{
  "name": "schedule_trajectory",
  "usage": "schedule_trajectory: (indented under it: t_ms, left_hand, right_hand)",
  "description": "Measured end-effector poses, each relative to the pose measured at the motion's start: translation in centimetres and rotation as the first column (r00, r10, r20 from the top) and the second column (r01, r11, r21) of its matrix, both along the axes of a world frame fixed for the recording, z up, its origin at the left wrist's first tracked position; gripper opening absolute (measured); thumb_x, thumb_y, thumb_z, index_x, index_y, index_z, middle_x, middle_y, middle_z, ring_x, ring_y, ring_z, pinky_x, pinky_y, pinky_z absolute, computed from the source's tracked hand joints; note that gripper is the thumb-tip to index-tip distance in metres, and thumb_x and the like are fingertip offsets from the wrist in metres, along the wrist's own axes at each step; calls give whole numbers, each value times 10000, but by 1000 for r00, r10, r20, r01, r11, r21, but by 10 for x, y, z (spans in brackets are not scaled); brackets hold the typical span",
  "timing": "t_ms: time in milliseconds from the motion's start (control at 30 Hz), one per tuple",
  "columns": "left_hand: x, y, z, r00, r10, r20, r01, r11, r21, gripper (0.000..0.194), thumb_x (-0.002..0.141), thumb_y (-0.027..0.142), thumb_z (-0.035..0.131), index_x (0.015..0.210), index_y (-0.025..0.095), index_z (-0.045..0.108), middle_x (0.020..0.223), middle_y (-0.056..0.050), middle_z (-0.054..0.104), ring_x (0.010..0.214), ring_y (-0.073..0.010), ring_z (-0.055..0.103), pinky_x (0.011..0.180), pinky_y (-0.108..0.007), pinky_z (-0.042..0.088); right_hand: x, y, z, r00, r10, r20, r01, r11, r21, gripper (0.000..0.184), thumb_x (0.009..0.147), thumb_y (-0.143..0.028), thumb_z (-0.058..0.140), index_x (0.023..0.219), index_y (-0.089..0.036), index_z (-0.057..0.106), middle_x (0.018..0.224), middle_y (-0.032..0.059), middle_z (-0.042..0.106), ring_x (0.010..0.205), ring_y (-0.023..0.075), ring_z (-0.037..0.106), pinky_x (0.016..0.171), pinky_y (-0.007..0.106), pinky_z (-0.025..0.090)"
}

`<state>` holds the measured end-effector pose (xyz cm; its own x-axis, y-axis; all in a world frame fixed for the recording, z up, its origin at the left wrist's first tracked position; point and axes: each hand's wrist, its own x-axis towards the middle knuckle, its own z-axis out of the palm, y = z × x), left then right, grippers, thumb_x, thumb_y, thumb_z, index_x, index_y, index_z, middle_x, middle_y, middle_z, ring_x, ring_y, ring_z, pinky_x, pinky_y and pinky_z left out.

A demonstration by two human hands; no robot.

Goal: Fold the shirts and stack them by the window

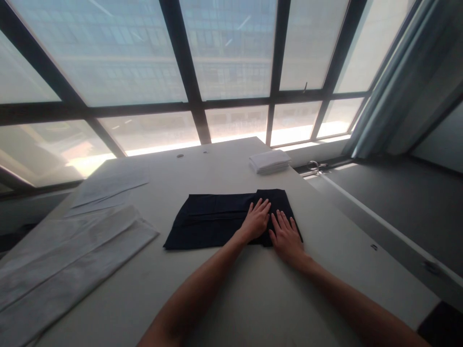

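Note:
A dark navy folded cloth (213,221), probably a garment though its kind does not show, lies flat on the white table (217,299). Its right end is folded back over itself in a doubled flap. My left hand (256,219) rests on the cloth by the flap's inner edge, fingers stretched out. Close beside it, my right hand (287,237) lies flat on the flap near the cloth's right edge, with its fingers spread. Both palms face down and neither hand grips anything.
Folded white cloth (72,270) covers the table's left side, with white sheets (108,193) behind it. A stack of folded white cloth (269,161) sits at the far right corner. Small objects lie near the far and right edges. Large windows (231,48) rise behind; a curtain (390,86) hangs right.

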<state>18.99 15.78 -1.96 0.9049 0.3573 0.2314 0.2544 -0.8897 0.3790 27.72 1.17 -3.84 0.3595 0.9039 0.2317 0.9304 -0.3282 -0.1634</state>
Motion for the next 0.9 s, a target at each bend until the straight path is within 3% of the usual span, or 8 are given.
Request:
schedule_trajectory:
  t_ms: [100,167,300,467,600,800,900]
  left_hand:
    - [9,6,4,976,-206,-74,213,972,101,548,995,206,312,1542,224,343,1614,-46,326,1520,-213,197,1232,-530,120]
    - [19,14,5,970,-207,-129,222,968,117,536,1020,265,289,1552,211,319,1623,-54,306,1520,-214,197,1228,-523,136]
    - [41,44,5,980,-9,-200,30,994,102,577,1047,461,246,1553,194,319,1639,-73,259,1522,-256,183,1217,-510,182]
    - [32,80,11,951,210,-227,-200,977,69,563,1054,453,233,1537,188,350,1614,-90,322,1498,-266,261,1203,-503,226]
    - [-29,98,21,898,415,-144,-396,907,147,518,1036,363,337,1501,145,405,1575,-131,389,1475,-283,307,1200,-482,231]
    - [-174,110,22,686,714,-142,-663,693,282,553,976,388,508,1443,97,468,1484,-200,482,1376,-310,440,1119,-396,353]
    - [-220,100,16,569,810,-142,-745,581,328,657,961,454,530,1471,58,408,1429,-241,507,1302,-350,491,1057,-410,396]
  right_hand:
    - [0,0,0,1000,-9,15,9,1000,-9,635,987,-365,361,1548,-69,338,1618,159,266,1511,273,203,1224,475,97]
    - [0,0,0,999,-24,27,24,1000,-19,642,989,-362,356,1543,-39,332,1610,171,284,1507,274,215,1223,469,100]
    - [-1,0,3,999,-32,41,34,998,-47,622,1001,-345,348,1544,-41,331,1615,167,275,1503,274,227,1217,466,113]
    - [-1,-4,10,999,0,39,2,999,-53,566,1008,-337,385,1554,-188,365,1627,136,271,1500,274,239,1203,471,154]
    - [1,-5,7,999,8,45,-5,999,-51,564,1008,-349,383,1556,-214,363,1625,133,278,1499,276,242,1201,478,169]
    - [5,-5,-5,1000,19,24,-19,1000,0,573,1001,-372,356,1548,-203,382,1621,119,299,1495,275,253,1205,486,169]
    - [7,-6,-10,999,24,28,-25,999,31,578,1000,-389,333,1542,-197,394,1613,120,319,1489,270,267,1202,487,181]
